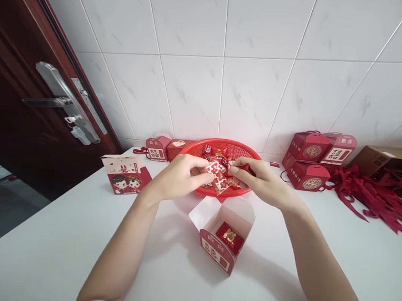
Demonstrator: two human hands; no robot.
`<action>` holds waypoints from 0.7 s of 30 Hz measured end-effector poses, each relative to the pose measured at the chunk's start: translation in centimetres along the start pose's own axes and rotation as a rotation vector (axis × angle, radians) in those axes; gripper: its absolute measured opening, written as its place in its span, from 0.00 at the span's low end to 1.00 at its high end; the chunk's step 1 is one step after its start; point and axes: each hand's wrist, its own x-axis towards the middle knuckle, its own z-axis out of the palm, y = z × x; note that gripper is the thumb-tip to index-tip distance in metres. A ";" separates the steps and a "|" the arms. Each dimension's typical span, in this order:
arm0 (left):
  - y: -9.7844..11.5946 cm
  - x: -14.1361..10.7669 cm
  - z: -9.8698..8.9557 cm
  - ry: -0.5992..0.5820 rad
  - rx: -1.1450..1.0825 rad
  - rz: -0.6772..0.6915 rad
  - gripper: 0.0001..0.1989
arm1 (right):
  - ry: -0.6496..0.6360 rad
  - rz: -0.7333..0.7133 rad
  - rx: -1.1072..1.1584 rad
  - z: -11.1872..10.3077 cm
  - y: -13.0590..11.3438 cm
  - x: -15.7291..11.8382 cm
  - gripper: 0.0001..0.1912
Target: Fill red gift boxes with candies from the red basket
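My left hand [176, 178] is closed on a small white packet with red patterns [219, 180], held over a red plastic basket [252, 153]. Close to it, my right hand [266, 181] pinches a red-wrapped candy [244, 168], partly covered by the fingers. Several wrapped candies [218, 153] lie in the basket under both hands. Nearer to me, an open red-and-white gift box [215, 253] stands with its flaps up. A red packet with a gold print [229, 237] lies inside that box.
Closed red gift boxes [309, 147] are stacked at the right by the wall, beside dark red ribbons [371, 196] and a cardboard box [386, 158]. A carton with cartoon figures [125, 176] stands at the left. A tiled wall [192, 89] bounds the white table [163, 277] behind.
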 end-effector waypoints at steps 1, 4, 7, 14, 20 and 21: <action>-0.2 0.0 -0.4 0.035 0.022 -0.018 0.17 | -0.029 0.029 -0.031 0.1 -0.1 -0.1 0.16; -0.8 -0.1 -1.2 0.113 0.074 -0.038 0.17 | -0.281 0.132 -0.064 0.9 -0.2 -0.5 0.14; -1.0 -0.2 -1.4 0.116 0.078 -0.035 0.16 | -0.397 0.126 -0.120 1.8 0.1 -0.7 0.07; -0.3 -0.1 -0.7 0.035 0.027 0.002 0.16 | -0.107 0.068 -0.163 0.9 0.3 -0.6 0.14; 0.0 0.2 0.7 -0.091 -0.059 0.038 0.14 | -0.038 -0.035 -0.005 -0.1 0.3 -0.4 0.12; 0.0 0.3 0.9 -0.103 -0.058 0.039 0.14 | -0.042 -0.061 0.021 -0.1 0.3 -0.4 0.12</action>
